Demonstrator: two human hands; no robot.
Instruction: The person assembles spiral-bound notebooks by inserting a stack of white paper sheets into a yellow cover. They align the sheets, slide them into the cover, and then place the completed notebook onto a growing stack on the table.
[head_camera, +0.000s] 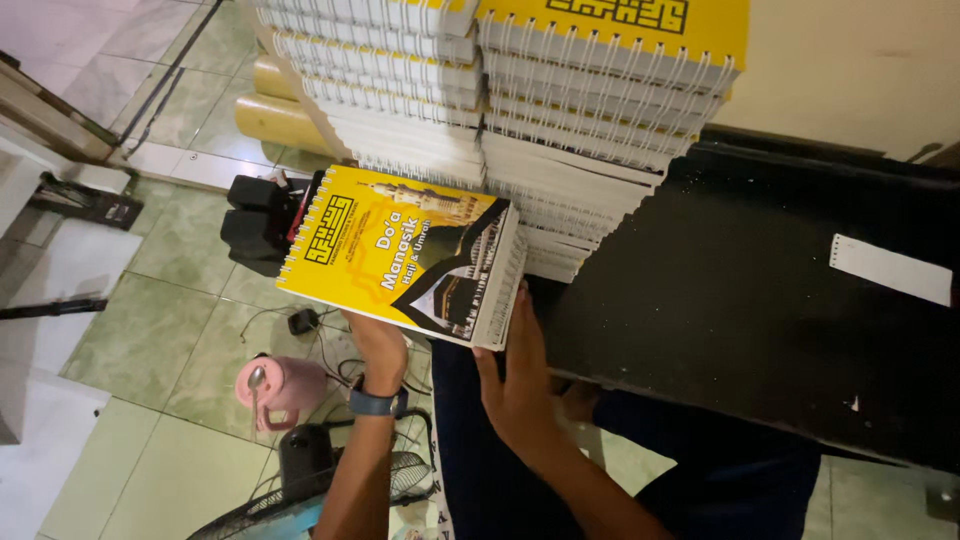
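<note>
Black tabletop (760, 300) fills the right side of what we see, scuffed, with a white paper strip (890, 270) lying on it near the far right edge. Next biggest, the stacks of spiral-bound booklets (560, 120) piled across the top, yellow covers, white page edges, wire spines facing us. Green-tiled floor (150, 330) shows on the left below. Then the one yellow booklet (400, 255) we are handling: it sits tilted out in front of the stacks at centre-left, cover up, spiral along its left edge, page edges toward the table. Our left hand (380, 345) is under its lower edge, fingers hidden beneath the cover, so we cannot tell how they are set beyond holding it up from below; a dark watch (375, 402) sits on that wrist. Our right hand (515, 385) is flat and open, fingers together and straight, tips touching the booklet's lower right corner by the page edges. Behind the booklet's left side, a black machine (255, 225) on the floor side. Lower left, a pink jug (285, 390) with a spoon in it, just beside a fan grille (300, 490).
</note>
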